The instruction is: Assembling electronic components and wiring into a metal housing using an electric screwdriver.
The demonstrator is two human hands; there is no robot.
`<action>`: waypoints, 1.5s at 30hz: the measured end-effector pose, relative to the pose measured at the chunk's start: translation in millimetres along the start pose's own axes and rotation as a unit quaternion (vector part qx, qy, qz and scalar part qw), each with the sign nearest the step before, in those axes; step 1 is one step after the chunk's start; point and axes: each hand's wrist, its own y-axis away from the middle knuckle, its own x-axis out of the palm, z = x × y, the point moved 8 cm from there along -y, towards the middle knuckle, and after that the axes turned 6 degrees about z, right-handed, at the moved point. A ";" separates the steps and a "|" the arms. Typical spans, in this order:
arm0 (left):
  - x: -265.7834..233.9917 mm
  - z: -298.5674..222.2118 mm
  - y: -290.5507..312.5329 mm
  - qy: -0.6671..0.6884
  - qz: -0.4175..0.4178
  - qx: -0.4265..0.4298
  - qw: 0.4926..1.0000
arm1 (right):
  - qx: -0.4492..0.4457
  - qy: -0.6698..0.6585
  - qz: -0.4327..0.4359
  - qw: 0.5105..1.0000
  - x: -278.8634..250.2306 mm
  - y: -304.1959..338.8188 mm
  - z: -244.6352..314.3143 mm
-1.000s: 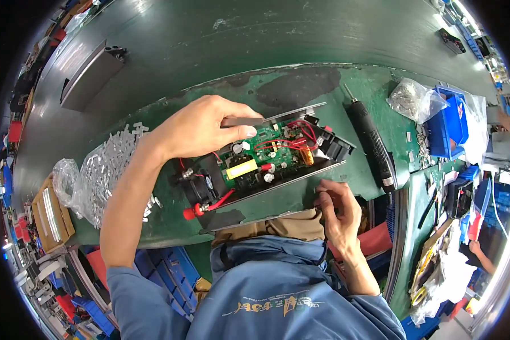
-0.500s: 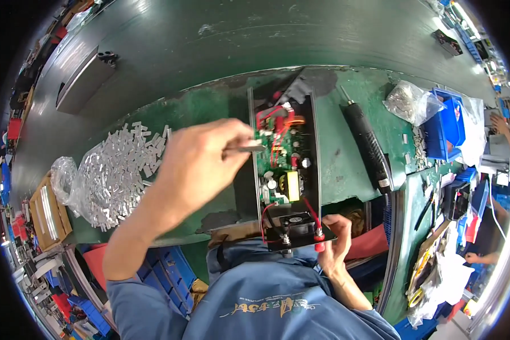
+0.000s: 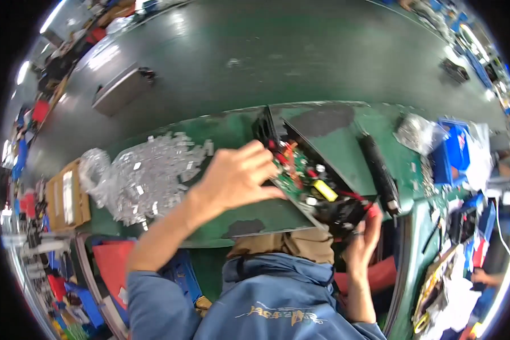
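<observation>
A long open metal case with a green circuit board (image 3: 292, 174) lies angled on the bench in front of me. Red wires, a yellow-wrapped transformer (image 3: 325, 191) and a fan sit inside it. My left hand (image 3: 238, 175) is at the case's left wall, fingers and thumb apart, with no loose part visible in it. At the near end, my right hand (image 3: 361, 245) grips the black end panel (image 3: 345, 216) beside its red terminal; blur hides some fingers.
Many small clear-grey pieces (image 3: 153, 175) lie heaped on plastic at left, beside a cardboard box (image 3: 68, 195). A black electric screwdriver (image 3: 378, 170) lies right of the case. Beyond it are a bag of small parts (image 3: 415, 134) and a blue bin (image 3: 449, 153).
The case has swung from straight to slanted, its near end moving right with my right hand. My left hand has opened at the case wall; the small grey piece it held is out of sight.
</observation>
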 end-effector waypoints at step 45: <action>-10.6 -15.4 107.4 0.337 -0.212 -0.431 0.810 | -0.203 -0.059 0.299 0.930 110.8 1.0 120.4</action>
